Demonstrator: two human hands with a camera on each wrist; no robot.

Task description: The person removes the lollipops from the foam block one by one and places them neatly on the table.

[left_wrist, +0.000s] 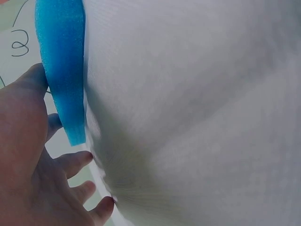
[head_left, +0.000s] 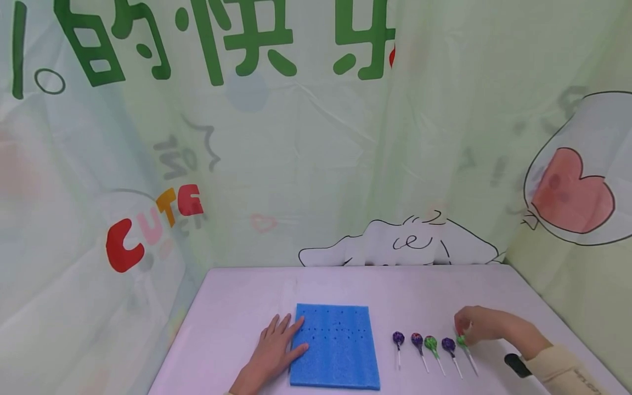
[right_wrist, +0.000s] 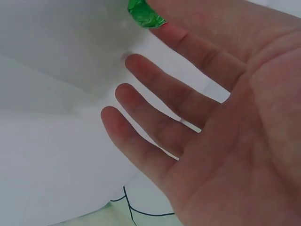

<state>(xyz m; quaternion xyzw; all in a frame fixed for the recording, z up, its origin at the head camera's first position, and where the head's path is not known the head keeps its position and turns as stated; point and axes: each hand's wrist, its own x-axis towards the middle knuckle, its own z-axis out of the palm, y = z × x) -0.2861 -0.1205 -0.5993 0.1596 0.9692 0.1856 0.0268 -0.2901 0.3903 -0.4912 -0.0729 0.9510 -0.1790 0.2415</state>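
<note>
My left hand (head_left: 270,351) lies with spread fingers at the left edge of a blue foam board (head_left: 340,359) with rows of small holes. Its thumb and index fingertip touch the board; the other fingers rest on the table. At the right, my right hand (head_left: 481,323) pinches the green wrapped head of a lollipop (head_left: 469,355) between thumb and index finger. That green wrapper (right_wrist: 145,15) shows at the top of the right wrist view, the other fingers extended apart from it. The stick points toward the table's front.
Left of the pinched one, several more lollipops lie in a row: a purple one (head_left: 398,338), a red-purple one (head_left: 417,341), a green one (head_left: 431,344) and another purple one (head_left: 449,345). A black object (head_left: 517,365) is by the right sleeve. Printed curtains surround the white table (head_left: 247,296).
</note>
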